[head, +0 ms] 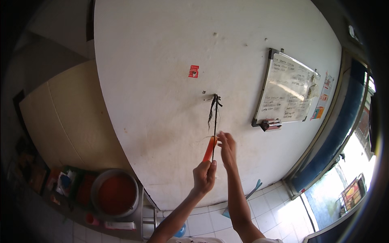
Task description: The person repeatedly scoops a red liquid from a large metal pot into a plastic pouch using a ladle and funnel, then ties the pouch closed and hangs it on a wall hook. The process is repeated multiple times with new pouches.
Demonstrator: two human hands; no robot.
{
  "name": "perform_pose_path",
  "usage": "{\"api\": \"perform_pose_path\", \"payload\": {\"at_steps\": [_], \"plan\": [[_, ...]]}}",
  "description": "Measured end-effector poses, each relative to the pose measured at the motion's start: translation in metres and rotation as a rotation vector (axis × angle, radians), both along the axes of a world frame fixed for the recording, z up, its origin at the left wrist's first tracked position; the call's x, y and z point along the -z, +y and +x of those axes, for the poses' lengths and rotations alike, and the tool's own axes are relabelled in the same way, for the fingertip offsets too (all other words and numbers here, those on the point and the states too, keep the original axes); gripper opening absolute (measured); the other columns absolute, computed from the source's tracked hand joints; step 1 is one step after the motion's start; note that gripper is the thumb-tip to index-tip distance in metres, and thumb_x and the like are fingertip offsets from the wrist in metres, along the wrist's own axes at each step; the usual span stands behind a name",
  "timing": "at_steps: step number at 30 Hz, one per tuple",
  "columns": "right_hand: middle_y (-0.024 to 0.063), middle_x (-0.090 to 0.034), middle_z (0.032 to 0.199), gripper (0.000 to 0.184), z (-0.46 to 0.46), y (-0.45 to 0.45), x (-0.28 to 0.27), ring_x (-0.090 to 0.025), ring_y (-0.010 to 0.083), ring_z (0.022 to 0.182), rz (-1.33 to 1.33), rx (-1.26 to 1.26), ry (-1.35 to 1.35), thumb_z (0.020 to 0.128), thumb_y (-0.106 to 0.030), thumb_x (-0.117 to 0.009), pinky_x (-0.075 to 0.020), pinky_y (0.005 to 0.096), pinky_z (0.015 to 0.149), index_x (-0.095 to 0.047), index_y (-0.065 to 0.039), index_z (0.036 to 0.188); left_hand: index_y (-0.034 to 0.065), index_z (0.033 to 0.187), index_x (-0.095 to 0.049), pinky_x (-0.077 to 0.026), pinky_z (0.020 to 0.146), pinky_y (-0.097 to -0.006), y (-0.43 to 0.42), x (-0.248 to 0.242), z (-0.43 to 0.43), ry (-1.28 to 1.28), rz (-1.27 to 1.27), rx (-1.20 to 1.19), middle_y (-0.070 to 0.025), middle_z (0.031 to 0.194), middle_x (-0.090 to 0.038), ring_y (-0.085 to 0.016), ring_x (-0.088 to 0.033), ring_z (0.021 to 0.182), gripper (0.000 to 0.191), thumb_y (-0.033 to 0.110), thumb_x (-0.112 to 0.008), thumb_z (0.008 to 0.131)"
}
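My left hand [205,176] is closed around the lower part of a narrow, shiny orange piece [209,149], which looks like plastic. The lower end of a taut black cord [215,120] runs down beside this piece to my left thumb. At its top the cord is knotted to a fixing [215,96] on the white wall, where frayed black strands hang loose. My right hand [228,150] is raised just right of the orange piece's upper end, its fingertips close to the cord. Blur hides whether those fingers pinch anything.
On the left, a table carries a large metal pot [135,194] with orange-red contents, a pink cup [91,218] and a white box [120,225]. A whiteboard [287,88] with writing hangs at right, above a blue dustpan [226,212] on the tiled floor. A doorway lies far right.
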State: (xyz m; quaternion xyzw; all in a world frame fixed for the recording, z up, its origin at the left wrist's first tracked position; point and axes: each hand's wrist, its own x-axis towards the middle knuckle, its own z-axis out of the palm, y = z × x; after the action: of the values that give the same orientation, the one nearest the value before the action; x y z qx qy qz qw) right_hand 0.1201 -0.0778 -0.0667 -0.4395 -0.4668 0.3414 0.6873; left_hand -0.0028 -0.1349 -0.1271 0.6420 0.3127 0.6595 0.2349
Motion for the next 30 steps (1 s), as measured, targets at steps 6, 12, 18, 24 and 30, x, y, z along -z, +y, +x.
{"api": "perform_pose_path", "payload": {"at_steps": [6,12,18,24,30], "plan": [[0.0025,-0.067,0.083,0.032,0.035,-0.037,0.0,-0.061,0.0097,0.072,-0.06,-0.328,-0.078,0.112,-0.031,-0.061,-0.0501,0.0276,0.072,-0.072,-0.002,0.108,0.0062,0.078,-0.053,-0.044,0.059,-0.0418,0.005,-0.009,0.013,0.324,0.143,-0.075,-0.0117,0.066,-0.052,-0.034,-0.051,0.056,0.031,0.016,-0.07,0.102],[-0.0108,-0.039,0.074,0.025,0.059,-0.029,-0.028,-0.029,0.0013,0.06,-0.169,-0.581,-0.051,0.114,-0.027,-0.059,-0.0217,0.0233,0.053,-0.063,-0.006,0.102,0.0055,0.135,-0.055,-0.052,0.097,-0.0415,0.072,-0.056,-0.012,-0.092,0.043,0.25,-0.0117,0.131,-0.065,-0.02,-0.066,0.113,0.047,0.013,-0.079,0.095],[-0.0116,-0.033,0.07,0.026,0.066,-0.039,-0.058,-0.025,0.0012,0.055,-0.151,-0.675,-0.014,0.115,-0.026,-0.056,-0.0202,0.0231,0.049,-0.057,-0.008,0.097,0.0086,0.117,-0.053,-0.059,0.083,-0.032,0.103,-0.07,0.012,-0.179,-0.103,0.818,-0.0055,0.108,-0.068,-0.016,-0.07,0.098,0.027,0.007,-0.074,0.1],[-0.0112,-0.032,0.067,0.028,0.08,-0.028,-0.049,-0.026,0.001,0.05,-0.154,-0.592,0.153,0.114,-0.03,-0.056,-0.0202,0.023,0.044,-0.058,-0.01,0.095,0.0047,0.105,-0.056,-0.055,0.063,-0.0304,0.093,-0.085,0.016,0.042,0.038,0.516,-0.0017,0.085,-0.063,-0.009,-0.065,0.074,0.018,0.008,-0.072,0.101],[-0.0102,-0.029,0.062,0.036,0.092,0.007,-0.047,-0.014,0.0009,0.039,-0.124,-0.685,0.375,0.118,-0.032,-0.046,-0.0115,0.0242,0.034,-0.063,-0.012,0.094,0.0032,0.102,-0.058,-0.052,0.064,-0.04,0.081,-0.093,0.008,0.151,0.263,0.237,-0.0117,0.084,-0.066,-0.03,-0.065,0.07,0.019,0.004,-0.074,0.093]]}}
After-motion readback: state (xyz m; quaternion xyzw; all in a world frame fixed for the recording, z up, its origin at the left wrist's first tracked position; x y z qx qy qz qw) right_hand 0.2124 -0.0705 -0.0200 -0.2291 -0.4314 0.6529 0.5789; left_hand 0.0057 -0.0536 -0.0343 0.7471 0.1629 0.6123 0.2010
